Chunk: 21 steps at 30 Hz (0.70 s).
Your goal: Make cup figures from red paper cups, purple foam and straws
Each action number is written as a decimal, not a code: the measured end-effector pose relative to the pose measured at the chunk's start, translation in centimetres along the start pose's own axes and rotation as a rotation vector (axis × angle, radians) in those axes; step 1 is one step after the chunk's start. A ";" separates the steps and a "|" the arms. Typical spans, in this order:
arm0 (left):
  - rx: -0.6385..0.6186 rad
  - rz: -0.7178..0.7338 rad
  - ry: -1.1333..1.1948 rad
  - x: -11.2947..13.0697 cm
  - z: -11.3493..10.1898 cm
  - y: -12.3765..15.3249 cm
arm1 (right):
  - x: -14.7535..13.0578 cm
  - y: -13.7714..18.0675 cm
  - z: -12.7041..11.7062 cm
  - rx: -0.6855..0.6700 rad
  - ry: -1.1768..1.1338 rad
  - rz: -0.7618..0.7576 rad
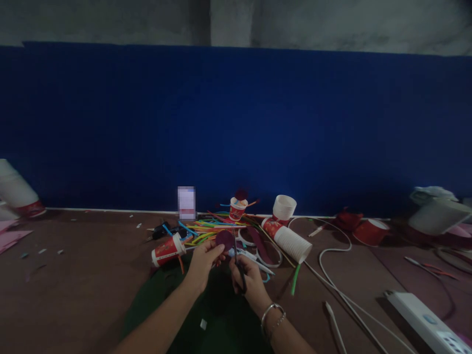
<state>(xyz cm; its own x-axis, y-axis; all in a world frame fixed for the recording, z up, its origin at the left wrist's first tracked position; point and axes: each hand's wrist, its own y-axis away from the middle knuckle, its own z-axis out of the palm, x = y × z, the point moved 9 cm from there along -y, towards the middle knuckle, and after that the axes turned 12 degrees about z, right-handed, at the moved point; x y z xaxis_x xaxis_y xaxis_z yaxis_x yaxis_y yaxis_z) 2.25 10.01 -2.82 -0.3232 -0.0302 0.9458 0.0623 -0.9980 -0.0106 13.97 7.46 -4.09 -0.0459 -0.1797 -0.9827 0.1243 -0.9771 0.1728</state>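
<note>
Closest to you, a green cloth [221,314] covers the near edge of the brown surface [92,275], and your right wrist has a silver bracelet [272,314] on it. Your right hand [250,280] is closed round the handles of the scissors [239,268], blades pointing up and away. Your left hand [202,263] pinches the dark purple paper disc [224,239] by its lower edge, just above the middle of the surface, with the blade tips right at it.

My guess is that disc is light and floppy and creases easily, so grip it near the rim, close to the blades.

Right of the hands are a white cable [332,280] and a power strip [424,319]. Further back there's a tipped red paper cup [167,250], a pile of coloured straws [210,227] and a lying stack of paper cups [289,240], then the blue wall [236,128]
</note>
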 end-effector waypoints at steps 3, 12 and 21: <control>-0.004 -0.005 -0.003 0.0 -0.1 -0.1 | 0.2 -0.1 -0.1 0.001 -0.001 -0.002; -0.039 -0.004 -0.027 -0.2 -0.3 -0.6 | 0.5 -0.1 -0.2 0.012 0.012 -0.005; -0.031 -0.013 -0.055 0.1 -0.7 -0.8 | 0.5 -0.2 -0.2 0.022 0.011 0.003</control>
<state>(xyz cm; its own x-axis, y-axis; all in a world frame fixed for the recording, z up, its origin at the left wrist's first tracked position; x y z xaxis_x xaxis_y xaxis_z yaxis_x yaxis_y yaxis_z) 1.52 10.74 -2.99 -0.2716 -0.0150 0.9623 0.0285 -0.9996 -0.0076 14.09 7.58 -4.59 -0.0348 -0.1815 -0.9828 0.1027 -0.9788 0.1771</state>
